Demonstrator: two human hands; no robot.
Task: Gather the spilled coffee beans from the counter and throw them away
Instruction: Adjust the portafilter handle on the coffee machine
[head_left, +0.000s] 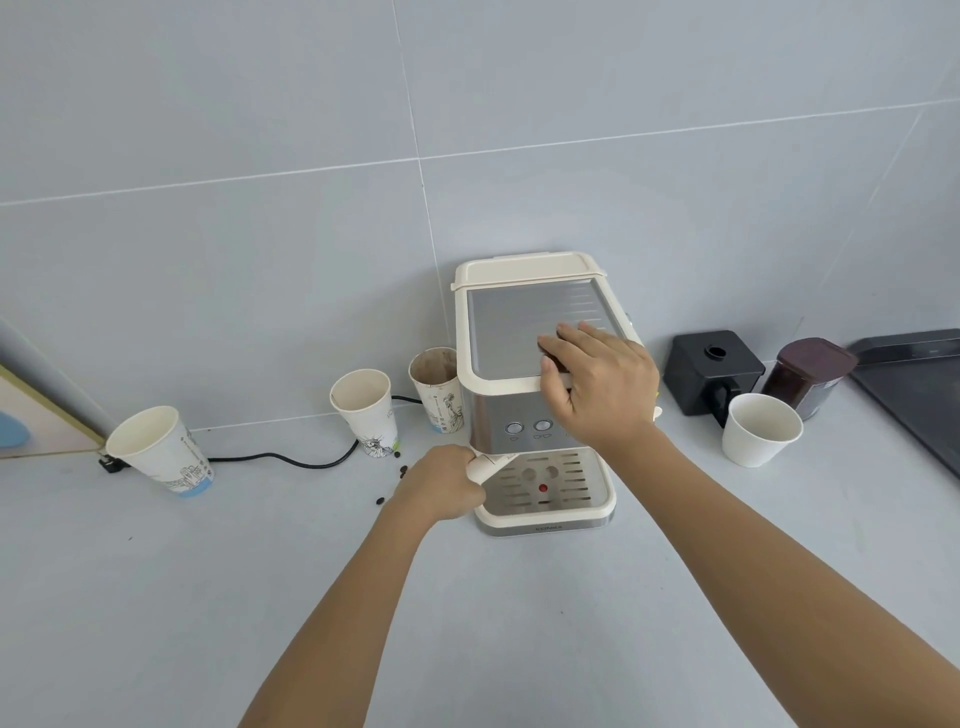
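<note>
pale grey counter (519, 623) | carries: cream-and-steel espresso machine (540, 395); four paper cups, one plain white (761, 428); scattered dark coffee beans (402, 472); black power cable (291, 460); black box (714, 369); dark jar (808, 374)

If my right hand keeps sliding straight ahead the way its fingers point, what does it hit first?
The right hand lies on the coffee machine's metal top, fingers pointing up-left. Ahead looks like bare metal, then probably the cream rim; depth is unclear.

We count four paper cups: three printed (165, 451) (365, 412) (438, 388), one plain white (760, 429). One cream-and-steel espresso machine (535, 384), one black box (712, 370), one dark lidded jar (808, 375), and four dark coffee beans (403, 471) showing.
</note>
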